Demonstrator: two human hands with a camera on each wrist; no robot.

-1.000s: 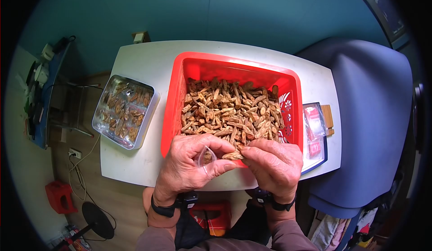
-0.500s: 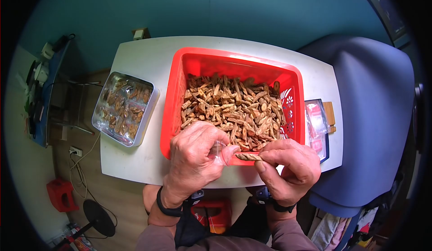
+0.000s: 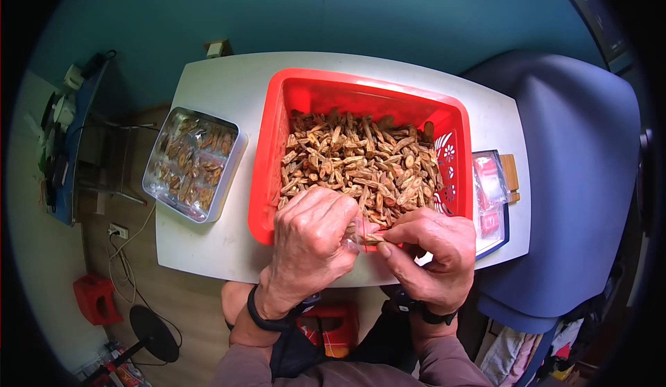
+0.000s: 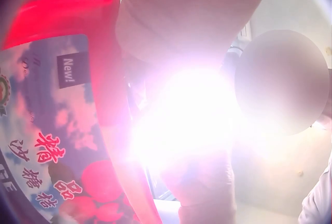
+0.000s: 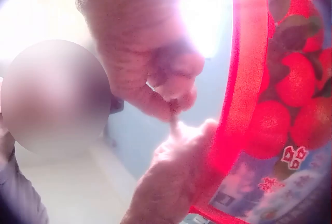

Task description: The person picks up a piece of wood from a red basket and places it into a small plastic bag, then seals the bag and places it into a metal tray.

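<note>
My left hand holds a small clear zip bag with a red line at its mouth, over the near edge of a red plastic basket. Between thumb and forefinger my right hand pinches a dried brown root piece, its far end at the bag's mouth. Many similar dried root pieces fill the basket. Glare washes out much of the left wrist view. In the right wrist view the right hand's fingertips meet the left hand from above.
A metal tin with filled clear bags stands at the left of the white table. On the right lies a dark-edged tray with red-marked plastic bags, beside a wooden piece. A draped blue-grey cover stands beyond the table's right edge.
The left hand has turned the bag's mouth toward the right. My right hand has drawn out to the right with the root piece, then brought it back left to the bag's mouth.
</note>
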